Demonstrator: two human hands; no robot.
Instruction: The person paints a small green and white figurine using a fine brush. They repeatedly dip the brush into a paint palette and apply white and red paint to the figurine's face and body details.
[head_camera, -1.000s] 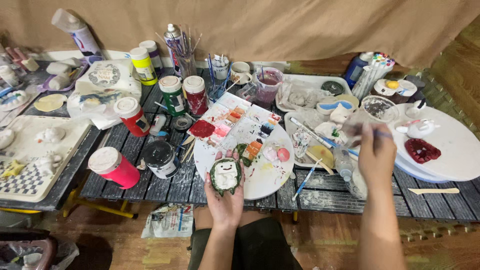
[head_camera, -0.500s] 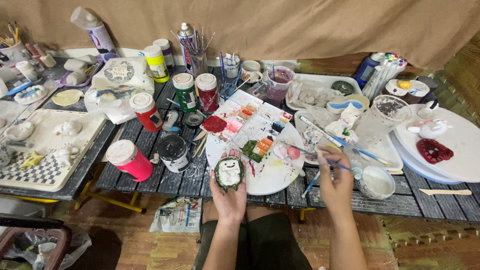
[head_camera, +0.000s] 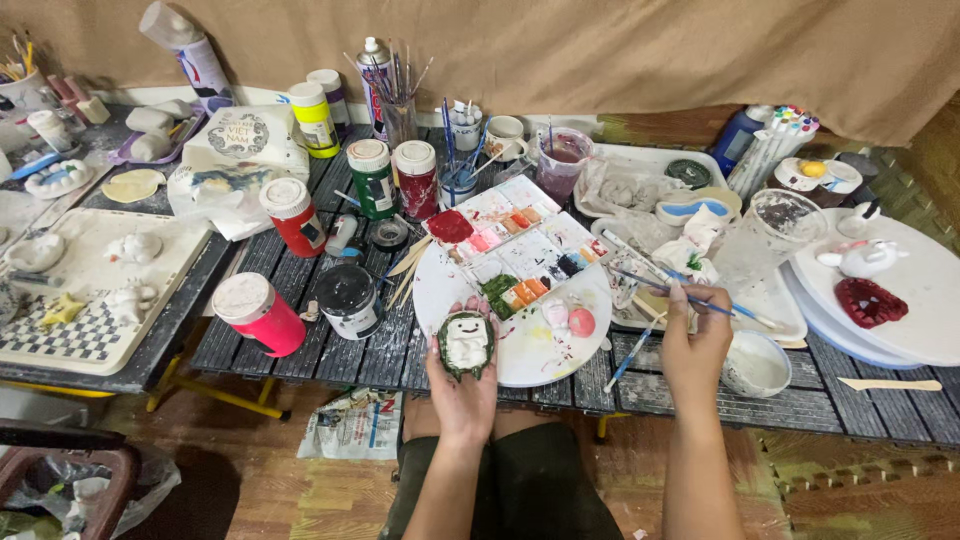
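Left hand (head_camera: 462, 385) fingers grip small green-rimmed white plaster figurine (head_camera: 466, 343) at edge of round white paint-smeared palette (head_camera: 520, 350); right hand (head_camera: 694, 340) fingers pinch thin blue-handled brush (head_camera: 680, 295) right of palette.

dark slatted table (head_camera: 380, 350), paint palette (head_camera: 540, 345), jars (head_camera: 295, 215)

A pink plastic paint jar with a white lid (head_camera: 258, 312) stands near the front edge of the dark slatted table (head_camera: 380, 350), beside an open black round pot (head_camera: 347, 297). Behind them stand a red jar (head_camera: 293, 216) and a green jar (head_camera: 371, 178). A white square tray (head_camera: 170, 275) lies left; a red heart-shaped piece (head_camera: 869, 301) rests on a round white plate (head_camera: 930, 290) at right
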